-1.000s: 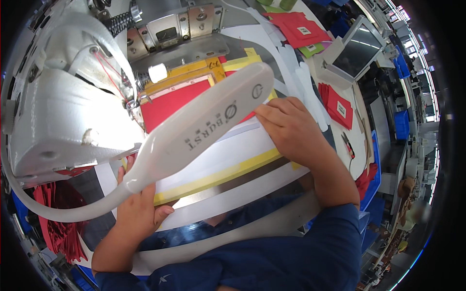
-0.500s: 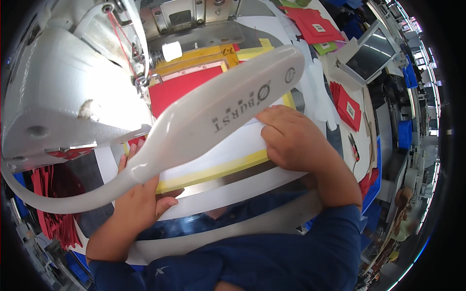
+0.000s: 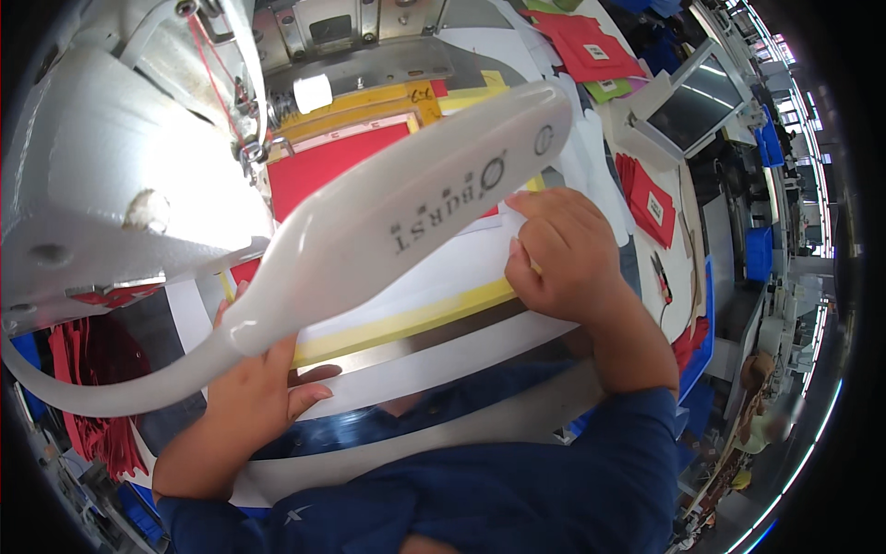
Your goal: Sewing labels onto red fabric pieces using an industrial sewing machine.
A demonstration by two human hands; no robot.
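A white panel with yellow edging [image 3: 406, 319] lies on the sewing table, with red fabric [image 3: 323, 171] at its far part. My left hand [image 3: 249, 392] rests at the panel's left edge, fingers stretched forward and thumb apart; the lamp's neck hides part of the fingers. At the panel's right side is my right hand [image 3: 568, 254], its fingers curled in and the thumb bent close by. What its fingertips grip, if anything, I cannot make out. A white gooseneck lamp [image 3: 369, 240] crosses in front and covers much of the panel.
A white sewing machine head [image 3: 120, 175] with red thread stands at the left. Red fabric pieces [image 3: 88, 388] hang below it. At the right are a tilted screen [image 3: 697, 106], red pouches [image 3: 651, 203], small snips [image 3: 662, 277] and white gloves [image 3: 591, 152].
My right hand has shifted slightly up and its thumb has come away from the panel. A bit of red now shows beside its fingers. My left hand stays at the left edge.
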